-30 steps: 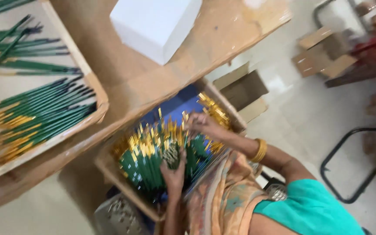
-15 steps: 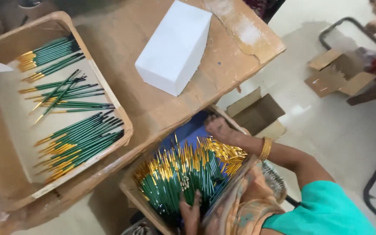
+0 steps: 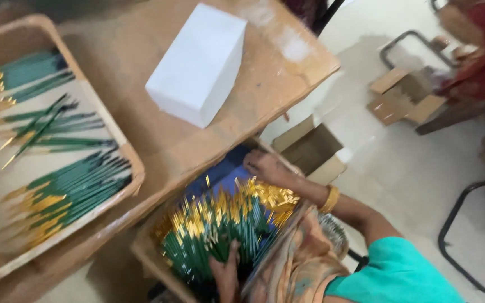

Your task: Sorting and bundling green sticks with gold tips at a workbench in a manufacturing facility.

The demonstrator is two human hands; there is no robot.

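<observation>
Head view, looking down: the person sits beside a wooden table (image 3: 141, 134) with an open cardboard box (image 3: 147, 255) on the lap, packed with green sticks with gold tips (image 3: 220, 230). Left hand (image 3: 227, 269) lies at the near end of the bundle, fingers curled loosely over the green stick ends and touching them; a firm grasp cannot be confirmed. Right hand (image 3: 265, 166) rests at the far end of the box, palm down on the gold tips, fingers partly spread and open, gripping nothing clearly; a gold bangle (image 3: 330, 198) sits on that wrist. Between the two hands the sticks lie in a dense fan, gold ends toward the right hand. Just beyond the right hand, the table edge overhangs the box and hides its far corner. Farther beyond the right hand, on the table, stands a plain white box (image 3: 197, 64). Well to the left of the left hand, a shallow wooden tray (image 3: 133, 185) holds sorted rows of similar green and gold sticks. To the right of the right hand, an empty brown carton (image 3: 310, 148) sits on the floor, with cardboard scraps (image 3: 402, 101) further off.
</observation>
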